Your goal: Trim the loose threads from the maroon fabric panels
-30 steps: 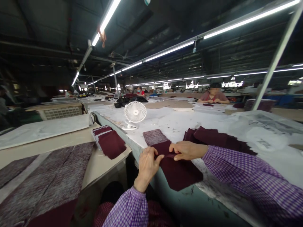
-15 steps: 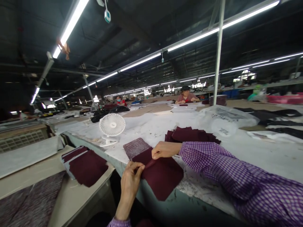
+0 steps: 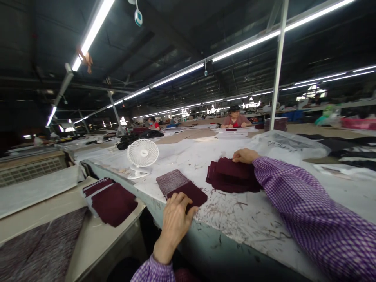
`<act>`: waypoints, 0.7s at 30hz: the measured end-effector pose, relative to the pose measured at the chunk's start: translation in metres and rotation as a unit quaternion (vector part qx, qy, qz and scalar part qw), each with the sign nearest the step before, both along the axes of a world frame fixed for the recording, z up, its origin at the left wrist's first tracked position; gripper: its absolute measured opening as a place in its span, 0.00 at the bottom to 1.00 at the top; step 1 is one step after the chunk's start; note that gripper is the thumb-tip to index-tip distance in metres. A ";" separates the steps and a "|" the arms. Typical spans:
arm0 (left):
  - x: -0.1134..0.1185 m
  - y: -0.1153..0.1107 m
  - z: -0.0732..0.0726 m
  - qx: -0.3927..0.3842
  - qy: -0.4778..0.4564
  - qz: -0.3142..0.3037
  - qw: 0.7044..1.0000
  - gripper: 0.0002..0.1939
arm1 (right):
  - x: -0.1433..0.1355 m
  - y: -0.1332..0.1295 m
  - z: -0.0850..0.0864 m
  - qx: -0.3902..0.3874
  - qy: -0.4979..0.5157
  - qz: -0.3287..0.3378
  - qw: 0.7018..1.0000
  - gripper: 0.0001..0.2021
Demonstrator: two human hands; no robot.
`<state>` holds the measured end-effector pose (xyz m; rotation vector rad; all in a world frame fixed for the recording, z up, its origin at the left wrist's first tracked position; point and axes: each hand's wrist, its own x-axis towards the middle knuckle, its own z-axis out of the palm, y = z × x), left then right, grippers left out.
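My left hand (image 3: 178, 215) rests on a folded maroon fabric piece (image 3: 196, 194) near the table's front edge, its fingers lightly bent over the cloth and the thumb spread away. A heathered grey-maroon fabric piece (image 3: 173, 181) lies flat against the far left side of that maroon cloth. Farther right, my right hand (image 3: 244, 155) pinches the upper edge of the top piece on a stack of maroon fabric pieces (image 3: 232, 176). Part of the stack's right side is hidden behind my purple checked sleeve.
A small white fan (image 3: 143, 152) stands on the white-covered table (image 3: 232, 211), which is strewn with thread scraps. More cut maroon pieces (image 3: 114, 203) lie on a lower surface at left. Clear plastic (image 3: 288, 143) sits behind my right arm; a co-worker (image 3: 235, 119) sits across the table.
The large maroon piece both hands were pinching now lies smaller, apparently folded, under my left hand, which has spread. My right hand has moved right and away to the stack, gripping its top piece.
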<state>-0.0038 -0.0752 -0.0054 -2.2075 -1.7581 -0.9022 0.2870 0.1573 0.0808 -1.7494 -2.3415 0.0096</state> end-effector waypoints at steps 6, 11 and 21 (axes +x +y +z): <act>0.011 -0.001 0.005 -0.006 0.056 -0.005 0.998 0.08 | -0.015 -0.002 -0.006 0.049 -0.029 0.007 0.998 0.10; 0.014 0.003 0.005 -0.015 0.080 0.027 0.996 0.12 | -0.037 -0.016 0.007 0.099 0.004 0.050 0.994 0.12; 0.021 0.005 0.017 -0.043 0.121 0.030 0.991 0.10 | -0.100 -0.075 0.012 -0.059 0.067 0.353 0.932 0.10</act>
